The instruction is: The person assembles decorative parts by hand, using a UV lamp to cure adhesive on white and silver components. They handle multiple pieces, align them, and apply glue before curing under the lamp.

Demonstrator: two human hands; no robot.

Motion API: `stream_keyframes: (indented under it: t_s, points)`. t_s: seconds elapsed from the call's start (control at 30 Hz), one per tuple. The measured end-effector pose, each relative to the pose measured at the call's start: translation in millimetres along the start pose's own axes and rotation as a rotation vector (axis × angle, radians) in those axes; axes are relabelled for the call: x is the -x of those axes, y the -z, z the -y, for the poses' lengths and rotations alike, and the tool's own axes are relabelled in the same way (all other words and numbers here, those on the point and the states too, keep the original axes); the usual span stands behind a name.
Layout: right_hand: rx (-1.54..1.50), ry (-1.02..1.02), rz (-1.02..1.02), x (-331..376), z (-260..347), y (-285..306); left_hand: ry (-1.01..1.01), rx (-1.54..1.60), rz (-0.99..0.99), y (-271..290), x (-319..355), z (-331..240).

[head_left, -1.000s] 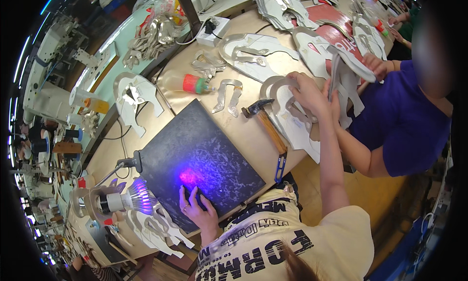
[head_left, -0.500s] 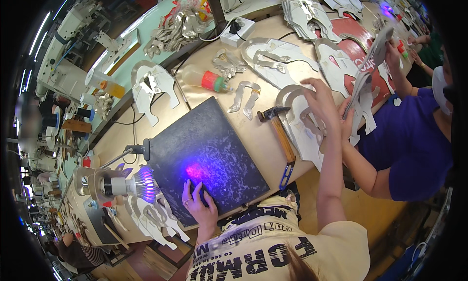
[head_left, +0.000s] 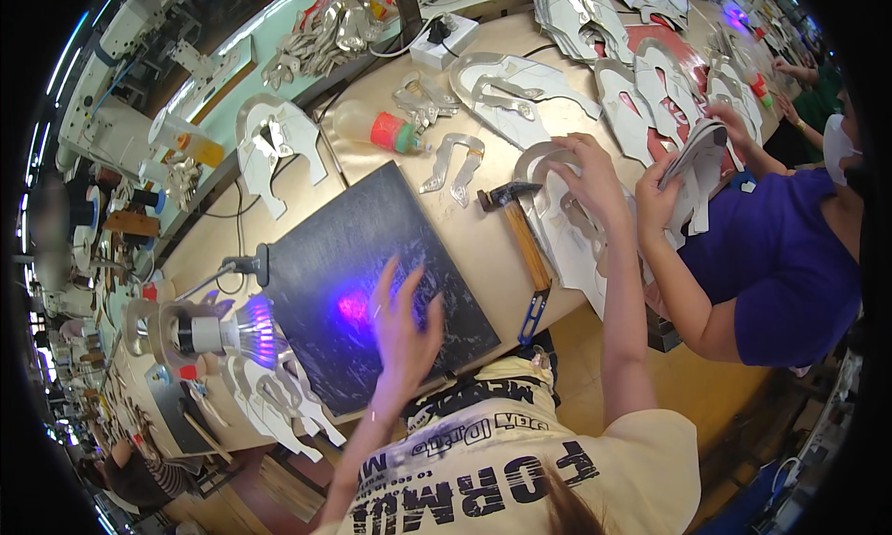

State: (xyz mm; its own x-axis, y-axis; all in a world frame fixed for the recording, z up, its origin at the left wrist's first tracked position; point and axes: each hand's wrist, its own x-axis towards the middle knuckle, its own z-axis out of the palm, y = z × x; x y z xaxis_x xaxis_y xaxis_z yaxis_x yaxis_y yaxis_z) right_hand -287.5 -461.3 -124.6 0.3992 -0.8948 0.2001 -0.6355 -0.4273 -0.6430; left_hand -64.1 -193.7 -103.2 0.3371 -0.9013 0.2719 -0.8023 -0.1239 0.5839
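My left hand [head_left: 404, 326] is above the black board [head_left: 372, 219], fingers spread and nothing in them. A violet-red spot of light falls on the board beside its fingertips. To the right, my right hand [head_left: 595, 182] has its fingers closed at the silver rim of a flat white shoe upper [head_left: 567, 233], the top one of an overlapping group on the table. Just left of that upper lies a hammer [head_left: 525, 238] with a wooden handle. A small curved silver piece [head_left: 453, 168] lies between the board and the uppers.
A lamp [head_left: 228, 333] with a finned head stands left of the board. A squeeze bottle [head_left: 379, 129] with a red band lies behind it, near a white power strip [head_left: 444, 41]. At right, a co-worker in purple [head_left: 767, 266] holds several uppers [head_left: 701, 168].
My left hand has lifted and moved up and right over the board, fingers spreading. My right hand has shifted left onto the upper's rim. The co-worker's held uppers have tilted and lowered.
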Motion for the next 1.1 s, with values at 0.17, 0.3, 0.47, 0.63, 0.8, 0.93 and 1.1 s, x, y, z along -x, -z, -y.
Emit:
stream_keyframes:
  t_s: [0.17,0.3,0.47,0.63,0.8,0.93,1.1]
  points:
    - [0.161,0.016,-0.151,20.4,-0.7,3.4,-0.382,0.04,0.008,-91.8,-114.1,-42.2]
    - [-0.031,0.031,-0.192,27.2,-5.1,17.4,-0.34,0.0,0.227,-113.5,-135.2,-50.1]
    - [-0.565,-0.142,-0.318,33.8,-20.8,26.1,-0.248,0.11,0.197,-83.6,-92.0,-46.3]
    - [-1.014,-0.111,-0.321,34.2,-30.2,30.9,-0.229,0.005,0.267,-74.0,-79.8,-45.1]
    - [-1.034,-0.08,-0.34,34.9,-29.6,36.5,-0.193,-0.165,0.39,-78.3,-79.9,-51.0]
    - [-1.052,-0.114,-0.305,35.4,-30.7,37.6,-0.24,-0.22,0.284,-79.9,-84.5,-52.4]
    - [-0.979,-0.083,-0.276,32.6,-34.6,34.8,-0.309,-0.158,0.172,-63.5,-78.4,-45.8]
